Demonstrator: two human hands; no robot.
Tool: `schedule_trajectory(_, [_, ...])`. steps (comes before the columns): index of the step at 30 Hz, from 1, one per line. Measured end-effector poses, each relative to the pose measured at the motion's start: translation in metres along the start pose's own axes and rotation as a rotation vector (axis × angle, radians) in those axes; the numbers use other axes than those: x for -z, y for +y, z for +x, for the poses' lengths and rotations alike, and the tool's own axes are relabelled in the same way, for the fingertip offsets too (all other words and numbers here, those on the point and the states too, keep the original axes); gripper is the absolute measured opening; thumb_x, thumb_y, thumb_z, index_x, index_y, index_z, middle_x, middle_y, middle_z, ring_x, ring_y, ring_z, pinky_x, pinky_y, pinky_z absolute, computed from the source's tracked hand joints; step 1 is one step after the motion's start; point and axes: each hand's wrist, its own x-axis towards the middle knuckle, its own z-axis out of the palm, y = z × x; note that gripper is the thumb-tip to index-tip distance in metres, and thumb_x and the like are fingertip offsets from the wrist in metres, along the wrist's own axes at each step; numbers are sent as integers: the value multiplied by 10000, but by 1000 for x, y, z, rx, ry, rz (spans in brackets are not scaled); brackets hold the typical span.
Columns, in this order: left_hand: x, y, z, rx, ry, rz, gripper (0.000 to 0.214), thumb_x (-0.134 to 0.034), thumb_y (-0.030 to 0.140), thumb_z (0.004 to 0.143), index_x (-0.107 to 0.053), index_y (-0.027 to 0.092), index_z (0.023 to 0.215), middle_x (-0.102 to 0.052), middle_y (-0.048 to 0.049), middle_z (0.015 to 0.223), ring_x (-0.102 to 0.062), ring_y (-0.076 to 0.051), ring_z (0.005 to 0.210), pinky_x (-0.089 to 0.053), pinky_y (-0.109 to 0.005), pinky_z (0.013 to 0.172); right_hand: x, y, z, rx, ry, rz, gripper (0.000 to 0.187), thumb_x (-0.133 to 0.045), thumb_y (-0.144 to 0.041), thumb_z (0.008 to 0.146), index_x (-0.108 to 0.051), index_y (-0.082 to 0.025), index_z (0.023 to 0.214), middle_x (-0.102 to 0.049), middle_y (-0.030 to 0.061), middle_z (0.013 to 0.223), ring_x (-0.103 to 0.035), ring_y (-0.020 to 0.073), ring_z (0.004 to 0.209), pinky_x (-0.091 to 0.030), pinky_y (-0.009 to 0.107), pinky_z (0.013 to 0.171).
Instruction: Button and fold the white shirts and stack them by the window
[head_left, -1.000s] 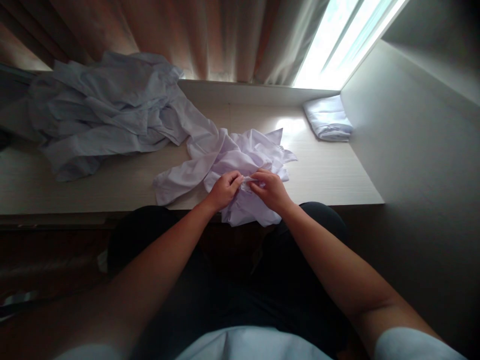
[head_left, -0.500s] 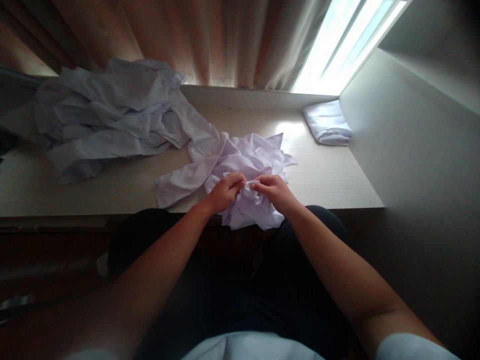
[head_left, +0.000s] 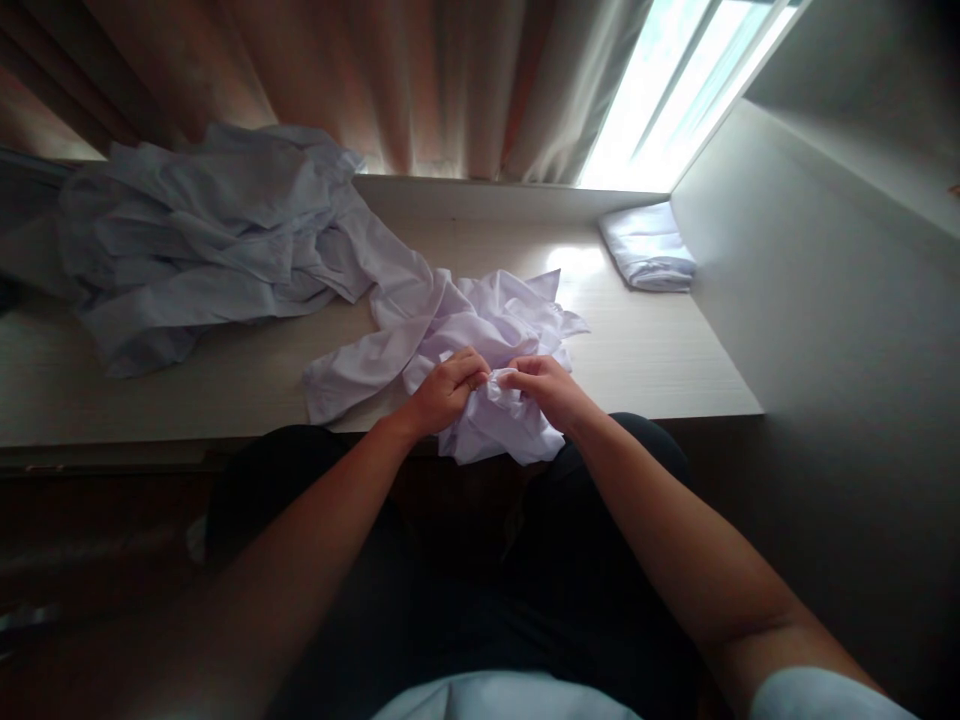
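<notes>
A crumpled white shirt [head_left: 480, 320] lies at the front of the desk, its lower part hanging over the edge between my knees. My left hand [head_left: 451, 388] pinches a bit of its fabric with thumb and fingers. Close beside it, my right hand [head_left: 546, 388] is closed on the same gathered piece, thumb on top. The fingertips nearly meet, and the small detail between them is partly hidden. One sleeve of the shirt stretches out to the left on the desktop.
A heap of rumpled white garments [head_left: 217, 230] covers the desk's left side, touching the shirt. A neatly folded white garment [head_left: 649, 248] sits in the back right corner by the side panel [head_left: 810, 260]. Behind the desk [head_left: 645, 360] hang curtains [head_left: 337, 80] beside a bright window [head_left: 675, 90].
Both hands keep their pinch on the shirt and have shifted only slightly. A small button-like round spot seen between the fingers earlier is now less visible. The whole view has moved a little.
</notes>
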Motion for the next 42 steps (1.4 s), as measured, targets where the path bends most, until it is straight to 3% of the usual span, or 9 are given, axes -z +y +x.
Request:
schedule_trajectory(3, [-1,2,-1,41,-37,-48,321,-420,397,993,-528,181,782,-509,-4,778,-493,-151,761,-409,-289,725,2,1,-1,23,-10,13,240,-714,-336,757,-574,-179,642,-500,-52,565,-411,85,520,-270,242,505])
schedule_trajectory(6, [-4,5,-2,74,-15,-65,323,-535,450,940,-533,173,774,-489,5,772,-461,-136,711,-385,-275,664,2,3,0,123,46,-35,221,-727,-333,752,-598,-173,671,-509,-49,595,-414,85,547,-276,242,527])
schedule_trajectory(10, [-9,9,-3,152,53,-69,259,-634,398,880,-555,171,782,-508,12,774,-466,-126,699,-378,-258,638,1,4,2,199,88,-119,214,-715,-323,757,-597,-172,663,-493,-52,596,-393,83,551,-263,245,528])
schedule_trajectory(17, [-13,6,-3,141,90,-99,156,-646,307,852,-593,173,795,-527,12,786,-485,-125,720,-388,-257,656,-2,3,4,171,127,-172,266,-679,-305,758,-482,-198,616,-422,-68,556,-360,81,512,-250,243,495])
schedule_trajectory(23, [-9,2,-2,94,3,-102,204,-615,369,889,-594,172,839,-511,-2,835,-481,-131,740,-406,-263,678,3,0,2,102,39,-195,268,-672,-360,785,-490,-203,665,-465,-60,571,-405,92,515,-300,240,494])
schedule_trajectory(27, [2,3,-1,59,-98,-125,225,-607,397,902,-618,174,924,-549,-48,1021,-537,-160,882,-454,-284,767,13,-8,-3,101,-46,-226,287,-680,-443,815,-566,-190,739,-535,-35,637,-474,110,572,-358,250,538])
schedule_trajectory(33, [10,2,-2,54,-126,-217,227,-585,398,921,-623,176,895,-592,-87,1175,-564,-205,1091,-462,-313,898,25,-21,-10,164,-152,-426,308,-687,-475,827,-686,-168,799,-592,-4,702,-515,129,661,-370,269,603])
schedule_trajectory(39, [-2,-3,-2,192,-150,-382,314,-547,480,931,-583,169,904,-550,4,786,-517,-130,729,-440,-248,673,27,-17,-10,196,-143,-367,307,-665,-464,853,-629,-177,752,-537,-17,687,-480,122,648,-368,266,603])
schedule_trajectory(42, [-4,-3,-2,176,-177,-322,338,-569,502,913,-602,166,937,-538,2,814,-507,-134,728,-436,-252,661,25,-15,-11,194,-126,-328,324,-664,-487,853,-607,-182,761,-512,-22,686,-471,120,643,-361,255,583])
